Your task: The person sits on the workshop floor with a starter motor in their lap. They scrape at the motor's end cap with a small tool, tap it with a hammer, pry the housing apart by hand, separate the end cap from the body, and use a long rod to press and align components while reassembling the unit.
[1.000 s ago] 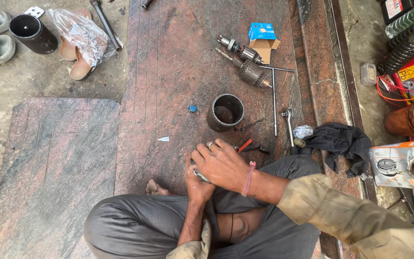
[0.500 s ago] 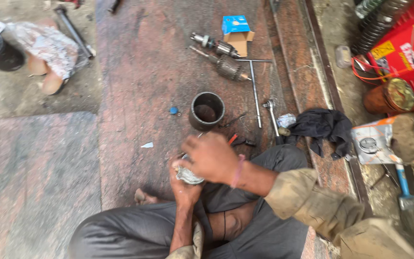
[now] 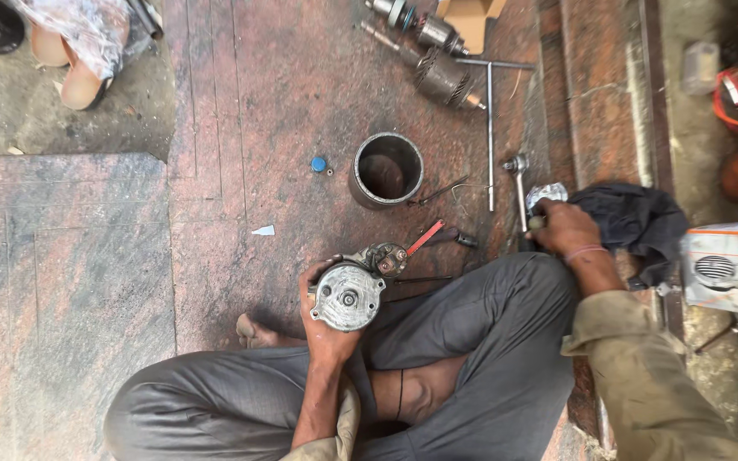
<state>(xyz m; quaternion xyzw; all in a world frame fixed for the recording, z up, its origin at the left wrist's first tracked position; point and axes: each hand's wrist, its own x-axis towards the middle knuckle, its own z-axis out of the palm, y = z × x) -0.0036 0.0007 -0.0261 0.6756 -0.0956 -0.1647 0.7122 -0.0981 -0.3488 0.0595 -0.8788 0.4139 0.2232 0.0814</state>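
The left hand (image 3: 328,318) has its fingers curled and clamped around a round, grey metal motor end housing (image 3: 348,296), gripping it from behind and below so that the flat circular face with its small centre hole points up; the forearm rises from between the folded knees of the seated person. A brush assembly (image 3: 386,258) with a red lead sticks out of the housing's far side. The right hand (image 3: 563,229) reaches out to the side, fingers closed together on the handle end of a ratchet wrench (image 3: 518,189) lying on the reddish stone floor (image 3: 241,128), its back just beside a crumpled black cloth (image 3: 634,218). Beyond the housing stands an open steel cylinder casing (image 3: 386,170), hollow and dark inside, with nothing visible in it. Farther off lie a ribbed armature (image 3: 442,77), a long T-handle wrench (image 3: 489,119) and a small blue cap (image 3: 319,163) near the casing.
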